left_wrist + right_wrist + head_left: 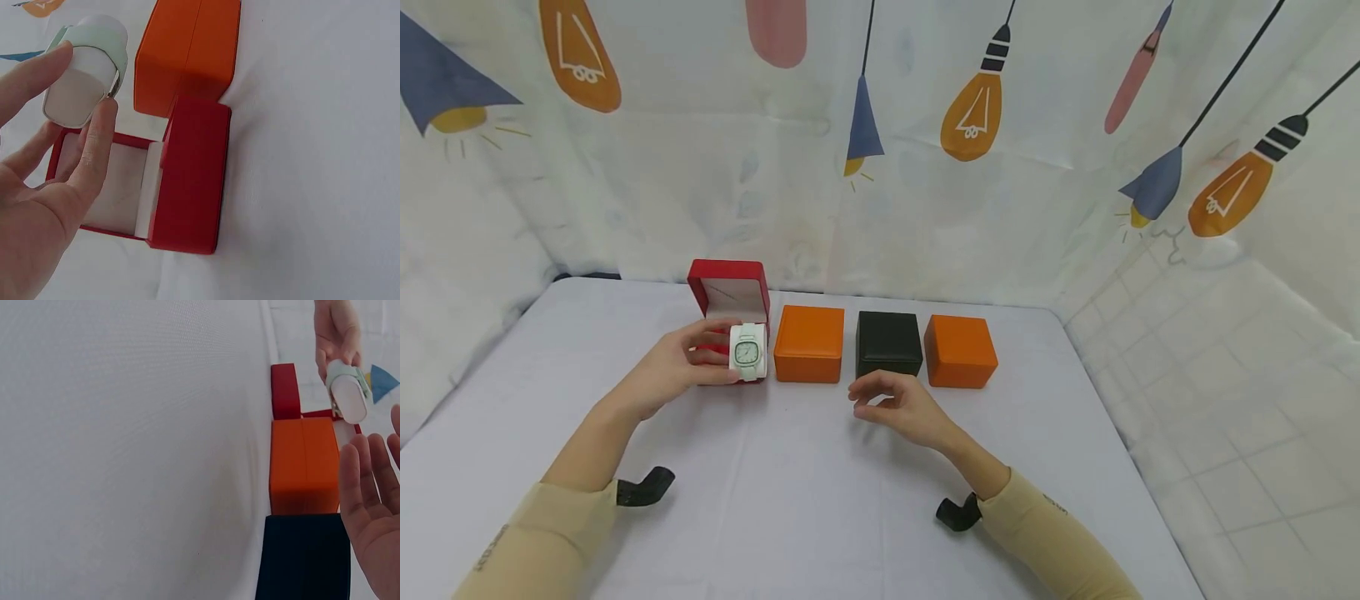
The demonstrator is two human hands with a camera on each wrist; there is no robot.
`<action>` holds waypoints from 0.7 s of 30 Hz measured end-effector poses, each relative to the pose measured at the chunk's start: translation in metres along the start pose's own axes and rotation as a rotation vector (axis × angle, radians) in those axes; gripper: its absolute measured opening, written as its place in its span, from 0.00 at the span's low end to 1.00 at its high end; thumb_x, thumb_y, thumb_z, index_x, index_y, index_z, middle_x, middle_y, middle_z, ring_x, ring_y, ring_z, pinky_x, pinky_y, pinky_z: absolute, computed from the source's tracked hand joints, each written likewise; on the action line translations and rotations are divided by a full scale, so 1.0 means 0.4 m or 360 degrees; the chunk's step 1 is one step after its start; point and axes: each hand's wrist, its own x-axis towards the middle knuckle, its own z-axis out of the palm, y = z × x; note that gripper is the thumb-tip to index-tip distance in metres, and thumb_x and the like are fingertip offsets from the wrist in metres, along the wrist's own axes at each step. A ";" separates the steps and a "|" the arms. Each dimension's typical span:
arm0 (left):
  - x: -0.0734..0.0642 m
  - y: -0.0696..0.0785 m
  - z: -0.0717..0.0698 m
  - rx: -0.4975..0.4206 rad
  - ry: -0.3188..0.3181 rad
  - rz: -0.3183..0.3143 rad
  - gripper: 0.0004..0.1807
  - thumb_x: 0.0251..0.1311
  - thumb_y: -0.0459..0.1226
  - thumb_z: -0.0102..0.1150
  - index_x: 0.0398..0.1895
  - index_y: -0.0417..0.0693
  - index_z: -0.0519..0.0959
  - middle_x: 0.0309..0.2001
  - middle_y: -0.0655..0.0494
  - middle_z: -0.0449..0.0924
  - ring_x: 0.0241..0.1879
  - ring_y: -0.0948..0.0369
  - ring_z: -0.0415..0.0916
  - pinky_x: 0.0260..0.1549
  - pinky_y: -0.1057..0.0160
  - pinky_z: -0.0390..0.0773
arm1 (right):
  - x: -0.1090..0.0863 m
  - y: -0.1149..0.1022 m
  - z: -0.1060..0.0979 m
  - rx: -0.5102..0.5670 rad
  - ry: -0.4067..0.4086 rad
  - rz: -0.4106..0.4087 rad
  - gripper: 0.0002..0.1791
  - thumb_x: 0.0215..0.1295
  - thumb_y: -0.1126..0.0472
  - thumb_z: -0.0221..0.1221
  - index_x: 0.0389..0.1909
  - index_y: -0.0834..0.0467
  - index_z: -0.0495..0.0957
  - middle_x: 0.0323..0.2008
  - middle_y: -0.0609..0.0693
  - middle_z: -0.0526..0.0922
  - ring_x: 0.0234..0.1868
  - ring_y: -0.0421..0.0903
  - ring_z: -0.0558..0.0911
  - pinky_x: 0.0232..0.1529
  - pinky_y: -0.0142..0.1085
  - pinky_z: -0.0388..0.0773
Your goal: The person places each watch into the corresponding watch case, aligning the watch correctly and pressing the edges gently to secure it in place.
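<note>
My left hand [662,367] grips a pale mint-green wristwatch [747,353] wrapped round a white cushion [74,94], thumb on one side and fingertips on the other. In the left wrist view the watch and cushion hang above a red watch box [190,181], whose lid stands up and whose white lining shows. My right hand [910,408] is in front of the closed black box [889,342], fingers loosely bent and holding nothing. In the right wrist view its fingers [352,481] appear relaxed.
Two closed orange boxes, one [808,343] between the red and black boxes and another [961,350] right of the black one, stand in the row. A white cloth [805,492] covers the table. Behind hangs a curtain [700,192] printed with lamps and bulbs.
</note>
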 end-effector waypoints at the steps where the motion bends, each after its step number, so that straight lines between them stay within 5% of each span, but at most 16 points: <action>1: 0.002 -0.002 -0.007 0.0012 0.0003 -0.0015 0.40 0.61 0.40 0.74 0.74 0.52 0.65 0.63 0.44 0.69 0.53 0.52 0.79 0.46 0.62 0.84 | 0.000 0.000 0.000 0.0002 -0.0005 0.0001 0.17 0.67 0.73 0.64 0.56 0.65 0.80 0.51 0.64 0.83 0.50 0.50 0.82 0.51 0.38 0.83; 12: 0.030 -0.038 -0.062 0.0083 -0.0019 -0.0115 0.45 0.64 0.41 0.71 0.80 0.47 0.57 0.66 0.39 0.69 0.57 0.48 0.74 0.49 0.54 0.84 | -0.001 0.003 -0.001 0.0041 -0.0062 -0.0049 0.17 0.68 0.68 0.67 0.56 0.66 0.80 0.50 0.64 0.83 0.49 0.49 0.82 0.50 0.41 0.83; 21: 0.057 -0.062 -0.086 0.0153 -0.0018 -0.0097 0.43 0.64 0.38 0.71 0.79 0.45 0.58 0.62 0.38 0.71 0.55 0.47 0.75 0.44 0.63 0.84 | -0.004 0.004 0.003 0.0017 -0.0053 -0.0051 0.17 0.67 0.70 0.66 0.56 0.67 0.80 0.50 0.63 0.83 0.49 0.49 0.82 0.48 0.44 0.84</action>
